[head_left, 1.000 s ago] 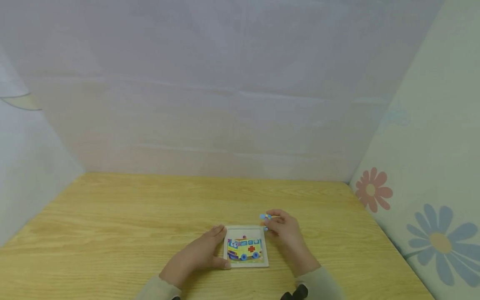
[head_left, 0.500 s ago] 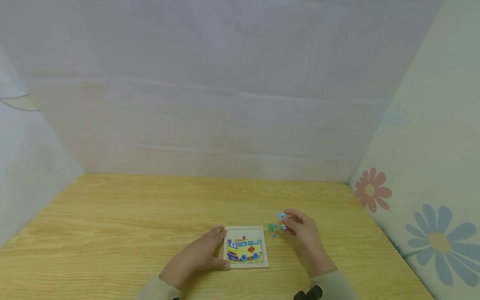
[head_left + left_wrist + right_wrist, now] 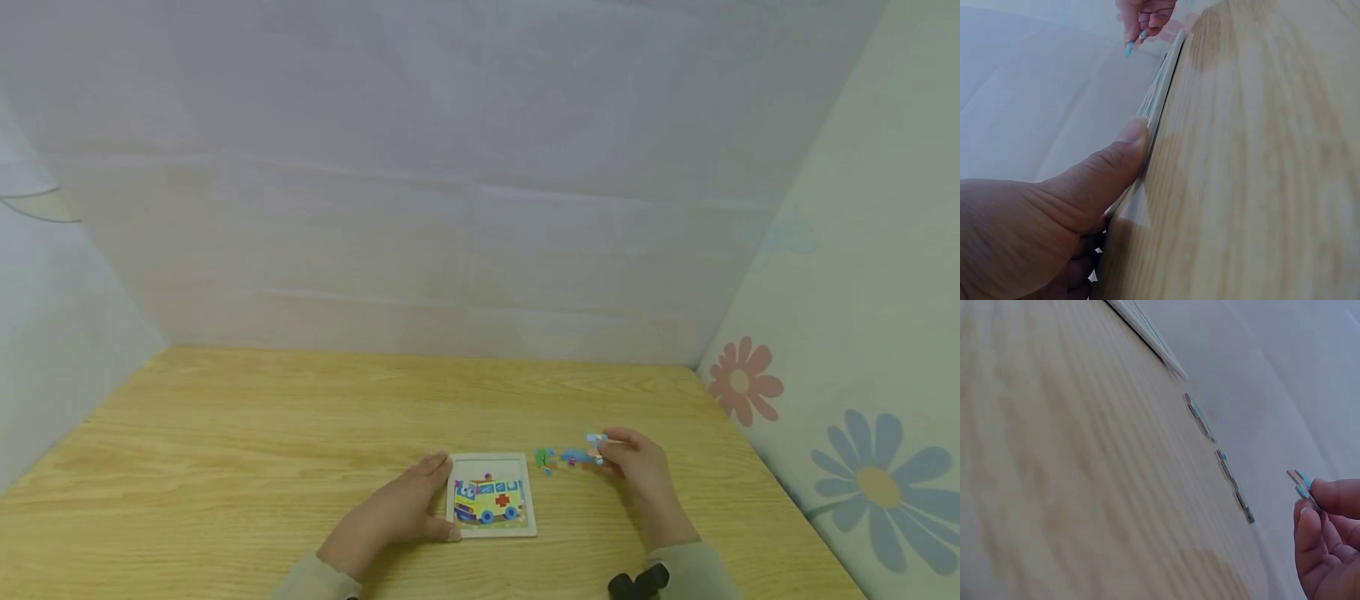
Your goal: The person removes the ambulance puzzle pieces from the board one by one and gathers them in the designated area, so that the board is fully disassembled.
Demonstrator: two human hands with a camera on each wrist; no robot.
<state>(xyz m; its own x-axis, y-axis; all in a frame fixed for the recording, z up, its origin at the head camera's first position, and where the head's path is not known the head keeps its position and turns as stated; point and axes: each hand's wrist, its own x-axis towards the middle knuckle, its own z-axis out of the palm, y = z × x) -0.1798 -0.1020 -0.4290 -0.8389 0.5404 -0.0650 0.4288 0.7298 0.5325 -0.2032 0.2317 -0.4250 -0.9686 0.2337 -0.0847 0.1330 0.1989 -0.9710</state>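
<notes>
A small square puzzle board with a pale frame lies on the table; its lower part shows a yellow ambulance with a red cross, its upper part a plain pale base. My left hand holds the board's left side, thumb at the near corner and fingers at the far one. Between thumb and fingers, my right hand pinches a light blue jigsaw piece, raised above the table in the right wrist view. Left of that hand lie a green jigsaw piece and a blue jigsaw piece.
The wooden table reaches back to a pale cloth wall. A side wall with printed flowers stands along the right edge, another pale wall on the left.
My right hand has moved rightward from beside the board's far right corner, carrying its jigsaw piece. The green and blue pieces have come into sight on the table. My left hand stays put.
</notes>
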